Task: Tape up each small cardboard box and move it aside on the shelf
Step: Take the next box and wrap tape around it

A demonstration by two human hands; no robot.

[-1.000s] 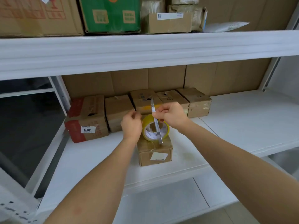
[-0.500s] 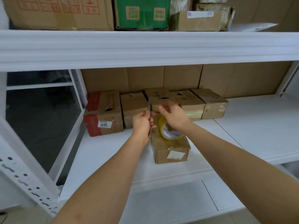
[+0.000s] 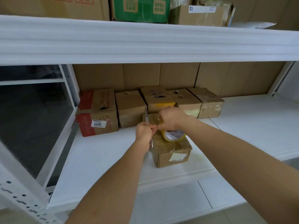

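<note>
Cardboard small box near shelf front, likely light, stiff; grip its sides | left hand pinching thin blade | right hand gripping tape roll atop box | taped boxes behind

— What's sitting up on the top shelf?
— A green carton is standing between a big brown carton and a labelled brown box. A white envelope is lying at the far right.
— And behind the lower level?
— Flat cardboard sheets are lining the back.
</note>
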